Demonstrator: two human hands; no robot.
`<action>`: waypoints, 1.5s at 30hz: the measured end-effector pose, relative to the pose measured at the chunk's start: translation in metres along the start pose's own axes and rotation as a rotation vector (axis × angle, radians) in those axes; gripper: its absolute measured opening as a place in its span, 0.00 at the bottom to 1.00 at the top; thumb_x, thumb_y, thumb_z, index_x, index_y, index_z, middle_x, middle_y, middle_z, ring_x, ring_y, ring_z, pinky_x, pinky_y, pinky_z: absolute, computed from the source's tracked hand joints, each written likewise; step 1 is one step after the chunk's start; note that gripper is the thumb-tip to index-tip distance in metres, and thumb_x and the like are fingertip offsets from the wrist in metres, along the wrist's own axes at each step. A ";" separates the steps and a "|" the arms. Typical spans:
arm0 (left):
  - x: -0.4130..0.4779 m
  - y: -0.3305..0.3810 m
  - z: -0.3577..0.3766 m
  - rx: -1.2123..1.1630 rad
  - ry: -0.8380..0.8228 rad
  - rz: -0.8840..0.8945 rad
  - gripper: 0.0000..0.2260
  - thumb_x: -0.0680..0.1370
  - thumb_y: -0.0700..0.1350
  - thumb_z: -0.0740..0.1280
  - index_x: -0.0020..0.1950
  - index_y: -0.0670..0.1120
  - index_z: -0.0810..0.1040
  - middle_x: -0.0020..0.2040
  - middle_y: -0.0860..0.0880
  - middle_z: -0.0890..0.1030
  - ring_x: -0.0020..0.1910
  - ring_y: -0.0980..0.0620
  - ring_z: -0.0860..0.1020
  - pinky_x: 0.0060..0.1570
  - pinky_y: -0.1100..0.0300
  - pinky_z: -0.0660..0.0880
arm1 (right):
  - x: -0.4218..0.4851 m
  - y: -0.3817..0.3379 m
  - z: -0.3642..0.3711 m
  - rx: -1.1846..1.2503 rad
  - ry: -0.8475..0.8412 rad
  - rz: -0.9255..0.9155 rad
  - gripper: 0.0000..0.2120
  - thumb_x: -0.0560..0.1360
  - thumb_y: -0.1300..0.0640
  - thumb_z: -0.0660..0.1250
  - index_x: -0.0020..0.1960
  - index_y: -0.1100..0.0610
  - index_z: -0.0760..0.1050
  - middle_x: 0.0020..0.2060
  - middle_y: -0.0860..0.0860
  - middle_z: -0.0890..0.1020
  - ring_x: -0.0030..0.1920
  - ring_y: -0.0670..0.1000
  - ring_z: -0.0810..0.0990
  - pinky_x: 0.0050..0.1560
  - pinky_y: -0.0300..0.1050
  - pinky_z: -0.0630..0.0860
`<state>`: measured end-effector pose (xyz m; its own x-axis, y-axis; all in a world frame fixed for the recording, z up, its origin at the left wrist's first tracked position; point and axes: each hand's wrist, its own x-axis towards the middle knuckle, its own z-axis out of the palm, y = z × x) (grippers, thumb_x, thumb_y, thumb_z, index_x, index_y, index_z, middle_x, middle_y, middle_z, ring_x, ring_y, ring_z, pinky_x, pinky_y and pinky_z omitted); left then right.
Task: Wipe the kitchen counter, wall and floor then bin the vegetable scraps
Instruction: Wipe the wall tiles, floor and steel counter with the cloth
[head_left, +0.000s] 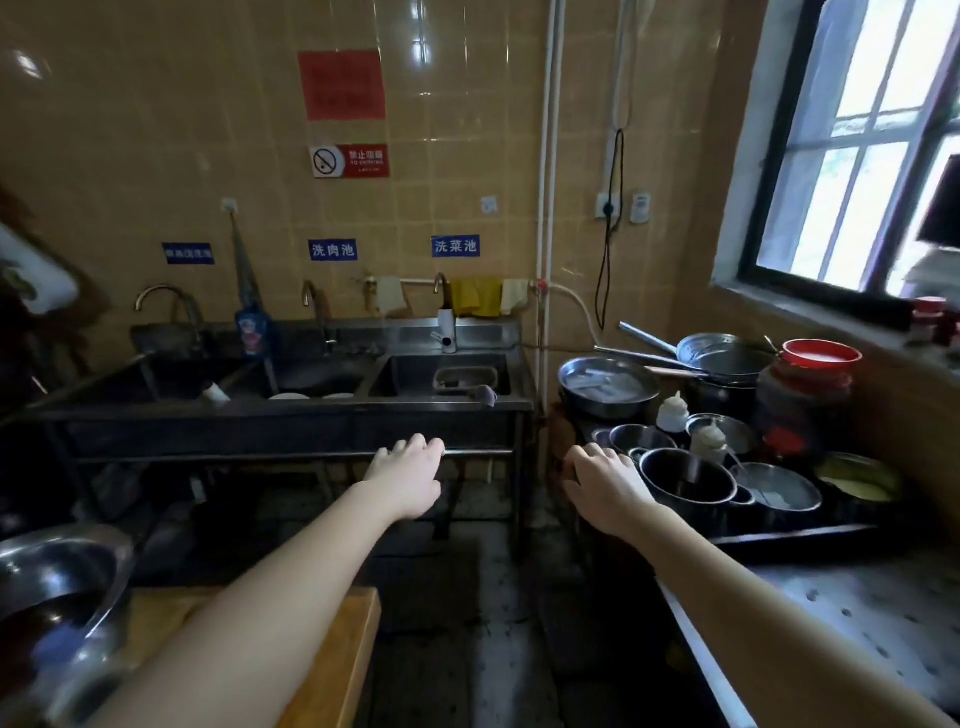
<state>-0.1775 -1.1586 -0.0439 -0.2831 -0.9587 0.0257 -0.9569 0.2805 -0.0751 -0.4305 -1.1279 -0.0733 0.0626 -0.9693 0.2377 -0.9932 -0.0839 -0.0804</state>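
**Step: Obtain a Wiping Cloth Before Cleaning**

Nearest the camera, a steel bowl (57, 582) sits at the lower left beside a wooden block (343, 649). The perforated steel worktop (857, 613) runs along the right. Between them lies the dark floor (493, 623), which is speckled with small debris. Whether any of it is vegetable scraps cannot be told, and no bin is in view.

Both arms reach forward over the floor. The left hand (410, 475) and the right hand (608, 488) hold nothing, and the fingers of each are loosely curled. The right hand hovers just beside a group of steel pots (685, 483) at the far end of the worktop. Contact cannot be confirmed.

Beyond the hands stands a three-basin sink (311, 410). Above it, a yellow cloth (475, 297) and a pale cloth (390, 295) hang over a pipe against the tiled wall (156, 156).

Judged from the empty hands, no wiping is under way and the step in hand is to fetch a cloth. Recommended procedure:

1. Take one cloth from the pipe with one hand and keep the other hand free.
2. Wet it at the nearest tap and wring it over a basin.
3. Wipe the wall first, then the worktop, then the floor, so that dirt falls onto surfaces not yet cleaned.
4. Move the pots aside rather than wiping around them.
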 end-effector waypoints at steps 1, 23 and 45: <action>0.022 0.001 0.005 0.003 -0.010 -0.007 0.17 0.78 0.45 0.59 0.67 0.47 0.64 0.65 0.45 0.69 0.64 0.44 0.69 0.63 0.48 0.66 | 0.021 0.008 0.010 0.011 -0.011 0.008 0.15 0.76 0.50 0.60 0.60 0.56 0.69 0.59 0.54 0.74 0.61 0.58 0.72 0.62 0.52 0.67; 0.403 -0.099 0.077 -0.133 -0.120 -0.124 0.18 0.79 0.47 0.59 0.68 0.48 0.63 0.67 0.45 0.67 0.66 0.44 0.67 0.63 0.48 0.65 | 0.420 0.064 0.160 0.085 -0.272 -0.012 0.18 0.76 0.54 0.61 0.65 0.55 0.68 0.63 0.54 0.71 0.64 0.58 0.69 0.62 0.53 0.67; 0.650 -0.213 0.191 -0.221 -0.337 -0.135 0.15 0.79 0.46 0.58 0.66 0.49 0.65 0.62 0.47 0.70 0.62 0.45 0.71 0.60 0.49 0.67 | 0.665 0.050 0.317 0.289 -0.504 0.118 0.18 0.76 0.54 0.61 0.64 0.57 0.67 0.59 0.56 0.73 0.61 0.58 0.73 0.59 0.54 0.72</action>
<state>-0.1456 -1.8499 -0.2018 -0.1522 -0.9385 -0.3098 -0.9852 0.1191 0.1231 -0.4080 -1.8499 -0.2258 0.0621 -0.9601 -0.2726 -0.9339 0.0404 -0.3553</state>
